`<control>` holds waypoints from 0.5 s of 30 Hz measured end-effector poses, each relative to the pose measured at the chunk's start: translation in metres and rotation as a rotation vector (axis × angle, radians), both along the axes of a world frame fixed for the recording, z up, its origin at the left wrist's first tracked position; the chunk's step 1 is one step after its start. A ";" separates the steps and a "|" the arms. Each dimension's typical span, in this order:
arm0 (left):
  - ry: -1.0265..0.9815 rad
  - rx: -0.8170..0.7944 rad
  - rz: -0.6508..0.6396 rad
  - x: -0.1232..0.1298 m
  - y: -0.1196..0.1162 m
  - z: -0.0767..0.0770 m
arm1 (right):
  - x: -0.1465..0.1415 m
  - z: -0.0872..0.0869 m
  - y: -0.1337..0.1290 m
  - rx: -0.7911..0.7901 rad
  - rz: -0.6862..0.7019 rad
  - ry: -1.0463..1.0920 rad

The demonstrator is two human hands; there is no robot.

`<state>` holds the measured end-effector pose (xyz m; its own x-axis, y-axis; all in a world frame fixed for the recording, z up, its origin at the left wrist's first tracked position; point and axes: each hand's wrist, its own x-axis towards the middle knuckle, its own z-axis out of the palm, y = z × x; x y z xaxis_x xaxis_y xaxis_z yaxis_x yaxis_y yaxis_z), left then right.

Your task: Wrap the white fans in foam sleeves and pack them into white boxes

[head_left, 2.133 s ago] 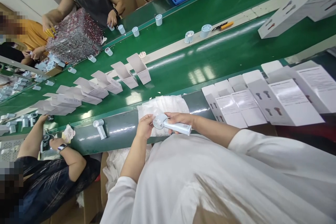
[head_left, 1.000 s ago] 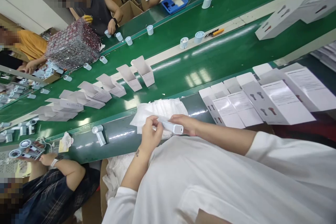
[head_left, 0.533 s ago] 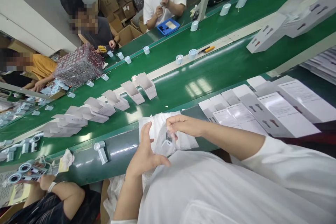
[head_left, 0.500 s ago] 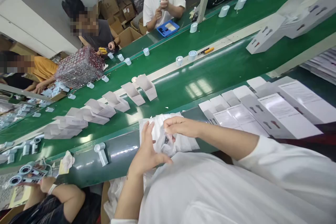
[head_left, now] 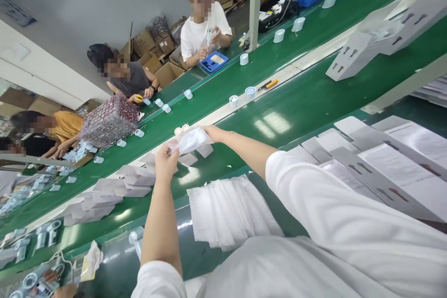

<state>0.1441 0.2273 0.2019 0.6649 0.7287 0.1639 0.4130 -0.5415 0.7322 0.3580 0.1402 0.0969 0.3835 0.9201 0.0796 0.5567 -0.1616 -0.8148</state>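
Stretched out over the green belt, both my hands hold a clear plastic bag (head_left: 193, 139) with something pale inside. My left hand (head_left: 166, 160) pinches its left end, and my right hand (head_left: 214, 134) grips the right end, its fingers partly behind the bag. Just beyond and beneath the bag stand several open white boxes (head_left: 134, 174) on the belt. Nearer my body, a fanned stack of white plastic bags (head_left: 230, 212) lies on the dark green table edge. A light blue part (head_left: 135, 238) lies left of the stack, partly behind my left forearm.
White printed boxes (head_left: 377, 172) lie on the right, and more boxes (head_left: 352, 51) stand on the far right belt. Small light blue cups (head_left: 188, 94) line the far belt. People sit across it. A co-worker's hand (head_left: 64, 290) shows at bottom left, beside blue parts.
Both my hands have moved forward and up from the bag stack to above the belt, carrying the filled bag. The stack is now uncovered. The view has shifted slightly.
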 end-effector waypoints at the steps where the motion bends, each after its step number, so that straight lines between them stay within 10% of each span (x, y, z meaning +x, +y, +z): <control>1: 0.058 0.041 0.003 0.009 0.008 -0.002 | 0.002 -0.003 0.000 -0.010 0.005 0.001; 6: 0.425 0.428 -0.010 0.042 0.019 -0.008 | 0.001 -0.013 -0.011 0.009 0.066 -0.071; 15: 0.695 0.840 -0.271 0.115 -0.037 -0.019 | 0.003 -0.028 -0.027 0.115 0.127 -0.075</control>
